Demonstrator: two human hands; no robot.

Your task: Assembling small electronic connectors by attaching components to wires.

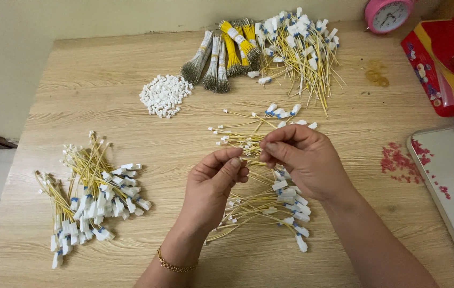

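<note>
Pale wooden table (pixel 104 80); cream wall (pixel 13 53)

Home worktable (pixel 104 80): alarm clock (pixel 387 15), wire bundles (pixel 227 53)

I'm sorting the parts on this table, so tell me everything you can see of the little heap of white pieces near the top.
The heap of small white plastic connector pieces lies loose on the pale wood-grain table, in a rough rounded mound left of the banded bundles of grey and yellow wires. The pieces look like tiny blocky housings, all alike, jumbled at every angle, a few strays at the edges. Nothing touches the heap; both hands work lower down, well clear of it.
</note>
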